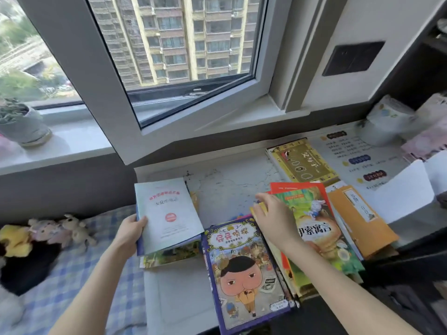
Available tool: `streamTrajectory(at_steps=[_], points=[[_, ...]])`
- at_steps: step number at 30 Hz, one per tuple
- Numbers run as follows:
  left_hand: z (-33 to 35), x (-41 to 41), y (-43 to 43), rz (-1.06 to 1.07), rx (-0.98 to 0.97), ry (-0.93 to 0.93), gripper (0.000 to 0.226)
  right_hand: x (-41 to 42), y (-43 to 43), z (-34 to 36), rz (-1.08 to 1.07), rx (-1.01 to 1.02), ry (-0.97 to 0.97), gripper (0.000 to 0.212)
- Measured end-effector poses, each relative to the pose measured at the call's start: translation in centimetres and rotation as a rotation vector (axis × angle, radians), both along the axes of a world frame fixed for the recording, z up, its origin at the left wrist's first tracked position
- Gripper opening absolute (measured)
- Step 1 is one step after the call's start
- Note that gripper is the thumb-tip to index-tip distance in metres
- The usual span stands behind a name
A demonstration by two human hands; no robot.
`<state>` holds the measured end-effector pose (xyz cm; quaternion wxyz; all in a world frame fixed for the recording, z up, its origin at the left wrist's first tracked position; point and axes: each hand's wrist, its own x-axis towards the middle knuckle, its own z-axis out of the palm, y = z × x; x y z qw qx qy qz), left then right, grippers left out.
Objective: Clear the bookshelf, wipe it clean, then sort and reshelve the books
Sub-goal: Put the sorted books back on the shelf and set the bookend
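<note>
Head view: at centre-left the left hand (130, 234) grips a pale booklet (167, 213) by its lower corner, thumb on the cover, raised off the white desk (174, 298), probably for sorting. Right of centre, the right hand (273, 221) lies on a fanned pile topped by a green fable book (314, 213). Its fingertips reach a yellow cover's edge, but I cannot tell whether they pinch it. The books lie flat on the desk, off the dark bookshelf (430, 68) at the right edge. At left, a pot (24, 126) on the sill holds a green plant.
</note>
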<state>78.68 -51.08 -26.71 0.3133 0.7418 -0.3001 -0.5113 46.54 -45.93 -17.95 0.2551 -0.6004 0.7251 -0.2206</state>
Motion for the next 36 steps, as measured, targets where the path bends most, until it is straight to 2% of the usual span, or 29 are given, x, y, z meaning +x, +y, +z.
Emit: streamTrajectory(at_steps=[2, 6, 9, 11, 14, 16, 18, 21, 23, 26, 29, 32, 34, 36], points=[[-1.8, -0.1, -0.8, -0.074, 0.075, -0.152, 0.018, -2.6, 1.3, -0.4, -0.103, -0.002, 0.172, 0.038], [-2.2, -1.3, -0.8, -0.208, 0.21, -0.589, 0.026, -8.3, 3.7, -0.5, -0.279, 0.228, 0.393, 0.062], [-0.7, -3.6, 0.1, -0.224, 0.184, -0.828, 0.035, -11.2, 4.8, -0.4, -0.381, 0.356, 0.336, 0.086], [-0.1, -5.7, 0.5, -0.267, 0.044, -0.894, 0.041, -12.3, 5.3, -0.3, -0.393, 0.406, 0.305, 0.089], [0.2, -8.5, 0.7, -0.382, -0.113, -0.916, 0.045, -12.5, 5.5, -0.2, -0.382, 0.393, 0.399, 0.083], [-0.2, -8.9, 0.8, -0.359, -0.035, -0.927, 0.05, -12.2, 5.6, -0.1, -0.377, 0.384, 0.433, 0.078], [-1.1, -7.9, 1.2, -0.275, 0.126, -0.877, 0.064, -12.2, 5.7, -0.2, -0.383, 0.399, 0.4, 0.078], [-2.8, -5.5, 2.1, -0.149, 0.217, -0.655, 0.092, -12.6, 5.6, 0.1, -0.396, 0.406, 0.375, 0.085], [-3.2, -4.1, 2.5, -0.157, 0.177, -0.589, 0.082, -12.6, 5.5, 0.5, -0.397, 0.384, 0.394, 0.084], [-3.0, -3.3, 2.2, -0.245, 0.145, -0.623, 0.061, -12.4, 5.2, 1.0, -0.374, 0.358, 0.465, 0.075], [-2.9, -3.0, 1.9, -0.319, 0.156, -0.642, 0.055, -12.3, 4.6, 1.6, -0.362, 0.362, 0.425, 0.066], [-3.0, -2.9, 1.9, -0.345, 0.161, -0.631, 0.055, -11.6, 4.2, 2.5, -0.304, 0.273, 0.272, 0.038], [-3.2, -2.9, 2.0, -0.342, 0.16, -0.611, 0.053, -10.6, 3.4, 3.3, -0.275, 0.174, 0.021, 0.02], [-3.4, -2.4, 2.3, -0.324, 0.144, -0.582, 0.049, -8.8, 2.2, 3.8, -0.232, 0.086, -0.188, 0.013]])
